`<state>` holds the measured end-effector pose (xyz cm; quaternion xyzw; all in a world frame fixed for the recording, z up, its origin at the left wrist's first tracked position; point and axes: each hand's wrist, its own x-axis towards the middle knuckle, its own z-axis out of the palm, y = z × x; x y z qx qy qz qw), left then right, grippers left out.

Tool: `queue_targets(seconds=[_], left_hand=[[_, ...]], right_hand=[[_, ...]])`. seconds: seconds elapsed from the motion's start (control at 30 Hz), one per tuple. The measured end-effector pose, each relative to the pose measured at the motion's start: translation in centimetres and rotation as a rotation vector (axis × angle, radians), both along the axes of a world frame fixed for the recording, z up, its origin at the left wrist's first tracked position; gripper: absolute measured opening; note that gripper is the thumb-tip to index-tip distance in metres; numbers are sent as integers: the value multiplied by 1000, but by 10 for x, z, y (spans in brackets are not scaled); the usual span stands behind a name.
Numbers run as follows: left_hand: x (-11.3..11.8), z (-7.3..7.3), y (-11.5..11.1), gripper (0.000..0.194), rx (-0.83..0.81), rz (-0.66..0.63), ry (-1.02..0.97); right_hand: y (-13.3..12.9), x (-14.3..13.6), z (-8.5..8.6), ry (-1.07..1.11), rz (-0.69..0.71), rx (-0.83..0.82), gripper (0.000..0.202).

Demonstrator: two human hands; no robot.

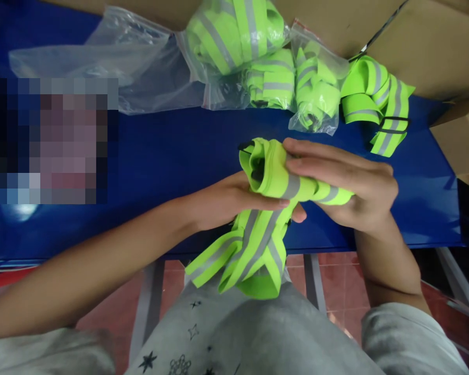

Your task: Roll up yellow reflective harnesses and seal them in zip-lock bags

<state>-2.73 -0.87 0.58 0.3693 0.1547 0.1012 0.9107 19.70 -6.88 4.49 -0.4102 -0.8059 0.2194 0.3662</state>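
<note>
Fluorescent yellow-green webbing with a grey stripe makes up the strap (275, 172) in the middle of the frame, part of it wound into a roll and part hanging below in loose, crossing loops that overlap the lower edge of the table (160, 172). The left hand (234, 200), coming in from the lower left, is clamped on the strap from underneath: its thumb lies across the front below the roll, and a fingertip shows on the far side. The right hand (355, 182), at centre right, has its fingers (328, 169) together and pressed over the roll, with a length of webbing running in under the palm; its thumb is hidden. A dark piece pokes out at the upper left of the roll.

Along the upper middle sit similar straps in clear plastic: a large bagged bundle (234, 36), a folded bundle (273, 78) just below it, and a smaller bagged bundle (316, 91) to the right. At the upper right lies a loose strap (396, 104) with a black buckle (394, 125). A clear plastic bag (152, 86) spreads across the upper left. Cardboard (433, 47) stands behind at the upper right.
</note>
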Motion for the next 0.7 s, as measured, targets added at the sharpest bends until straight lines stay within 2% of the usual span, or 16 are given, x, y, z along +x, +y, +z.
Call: queue_targets(seconds=[0.17, 0.23, 0.3, 0.4, 0.5, 0.57, 0.63, 0.7], left_hand=[[-8, 9, 2, 60, -3, -127, -25], [-7, 9, 1, 70, -1, -58, 34], [-3, 7, -2, 71, 50, 47, 145], [3, 4, -4, 58, 125, 152, 295], [6, 1, -4, 50, 120, 170, 371], [5, 0, -3, 49, 121, 176, 384], [4, -1, -2, 44, 140, 186, 346], [3, -3, -1, 38, 165, 174, 283]], right_hand=[[12, 9, -9, -155, 38, 265, 45], [17, 12, -17, -225, 66, 297, 47], [20, 12, -24, -300, 95, 243, 52], [21, 9, -27, -320, 144, 98, 65], [20, 10, -21, -263, 205, -73, 71], [22, 13, -16, -207, 240, -158, 68], [24, 17, -15, -86, 197, -186, 64], [27, 20, -20, 70, 80, -189, 70]])
